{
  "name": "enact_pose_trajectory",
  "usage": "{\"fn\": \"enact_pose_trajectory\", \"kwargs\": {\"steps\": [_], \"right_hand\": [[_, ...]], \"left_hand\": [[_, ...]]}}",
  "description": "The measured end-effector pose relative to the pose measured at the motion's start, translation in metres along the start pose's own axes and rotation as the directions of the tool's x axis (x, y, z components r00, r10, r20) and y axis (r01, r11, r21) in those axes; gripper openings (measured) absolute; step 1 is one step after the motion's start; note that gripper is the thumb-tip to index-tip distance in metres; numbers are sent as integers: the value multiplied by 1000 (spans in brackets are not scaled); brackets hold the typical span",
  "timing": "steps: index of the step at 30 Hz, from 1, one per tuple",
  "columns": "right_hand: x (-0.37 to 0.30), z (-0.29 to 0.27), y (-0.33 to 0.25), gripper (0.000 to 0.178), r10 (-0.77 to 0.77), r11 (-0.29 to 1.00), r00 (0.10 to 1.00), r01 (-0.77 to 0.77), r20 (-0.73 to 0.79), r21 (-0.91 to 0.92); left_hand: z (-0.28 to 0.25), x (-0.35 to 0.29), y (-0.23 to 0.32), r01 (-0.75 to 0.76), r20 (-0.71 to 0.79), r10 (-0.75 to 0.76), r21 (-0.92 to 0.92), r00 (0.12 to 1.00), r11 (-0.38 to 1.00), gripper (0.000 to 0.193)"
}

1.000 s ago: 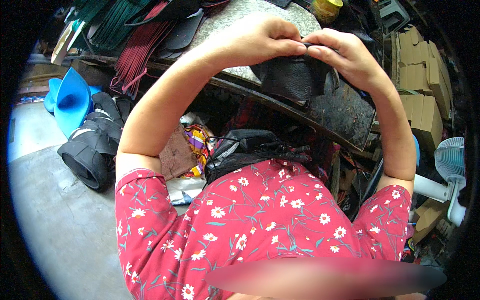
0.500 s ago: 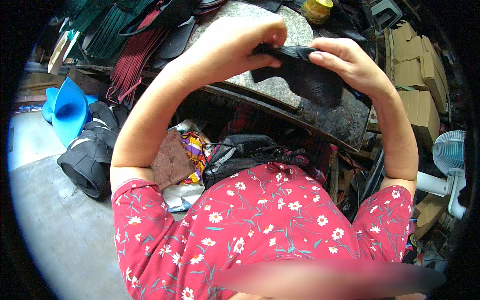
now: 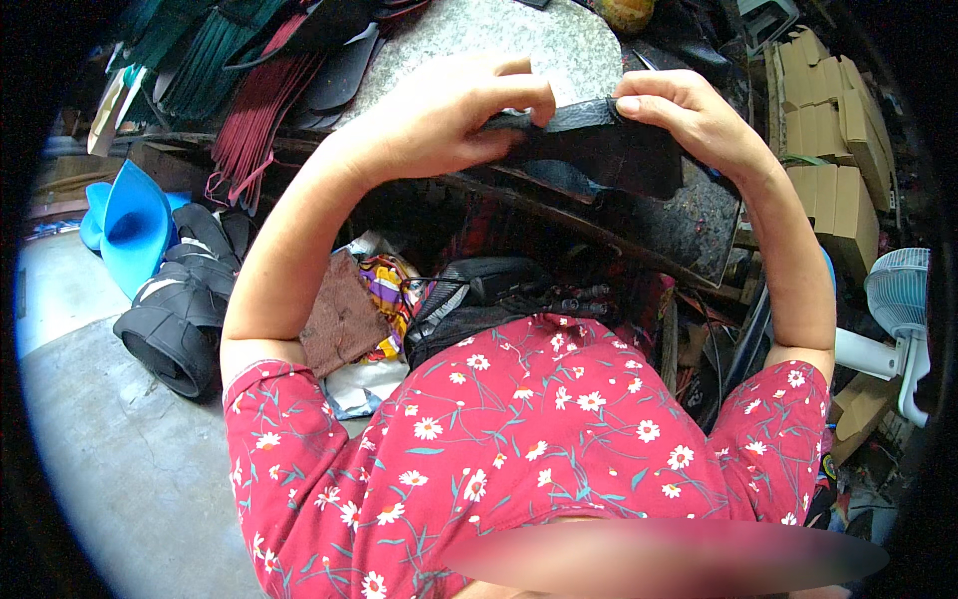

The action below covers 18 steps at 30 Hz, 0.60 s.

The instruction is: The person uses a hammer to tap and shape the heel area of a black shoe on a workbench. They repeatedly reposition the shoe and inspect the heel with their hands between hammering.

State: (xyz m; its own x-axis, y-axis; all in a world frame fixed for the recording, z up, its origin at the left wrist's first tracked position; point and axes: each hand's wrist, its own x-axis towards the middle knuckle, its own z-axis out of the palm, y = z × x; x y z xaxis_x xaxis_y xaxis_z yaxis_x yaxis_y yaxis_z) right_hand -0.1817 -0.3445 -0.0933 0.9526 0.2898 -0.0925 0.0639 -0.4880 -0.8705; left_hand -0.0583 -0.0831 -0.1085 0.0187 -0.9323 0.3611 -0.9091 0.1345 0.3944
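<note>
1. Leather point(image 3: 639, 160), a black piece, was between one and two o'clock from the view's centre, above the near edge of the bench point(image 3: 704, 225); whether it touched the bench could not be told.
2. Right hand point(image 3: 694, 115), just past half past one, pinched the upper edge near its right end between thumb and fingers, probably so that the rest could hang free.
3. Left hand point(image 3: 449, 115), at twelve o'clock, curled about the other end, fingers above and thumb below; whether it gripped or merely steadied, I could not tell. Holding both ends likely kept the edge spread.
4. Forearms point(image 3: 289, 240) arched outward from the shirt point(image 3: 539, 419), seemingly leaving the middle open to view.
5. Slab point(image 3: 449, 40), speckled grey, was at twelve o'clock beyond the hands, partly hidden by the left one.
6. Red strips point(image 3: 244, 150) and green strips point(image 3: 215, 70) lay bundled near ten o'clock, perhaps to keep them together.
7. Boxes point(image 3: 823, 130) were stacked at two o'clock, and a fan point(image 3: 898, 290) was at three.
8. Bag point(image 3: 489, 285), near the centre, crowded the gap between bench and shirt; brown cloth point(image 3: 344, 319) lay toward nine o'clock.
</note>
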Motion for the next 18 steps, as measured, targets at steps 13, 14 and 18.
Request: {"fn": "enact_pose_trajectory", "kwargs": {"steps": [13, 14, 18], "right_hand": [[5, 1, 0, 28, -96, 978, 995, 88, 30, 187], [6, 2, 0, 28, -41, 979, 998, 33, 39, 202], [11, 2, 1, 30, -55, 984, 996, 42, 69, 174]], "left_hand": [[11, 22, -6, 422, 262, -335, -650, 905, 632, 40], [9, 22, -6, 425, 261, -341, -655, 903, 625, 40], [6, 22, -2, 438, 288, -336, -682, 897, 586, 39]]}}
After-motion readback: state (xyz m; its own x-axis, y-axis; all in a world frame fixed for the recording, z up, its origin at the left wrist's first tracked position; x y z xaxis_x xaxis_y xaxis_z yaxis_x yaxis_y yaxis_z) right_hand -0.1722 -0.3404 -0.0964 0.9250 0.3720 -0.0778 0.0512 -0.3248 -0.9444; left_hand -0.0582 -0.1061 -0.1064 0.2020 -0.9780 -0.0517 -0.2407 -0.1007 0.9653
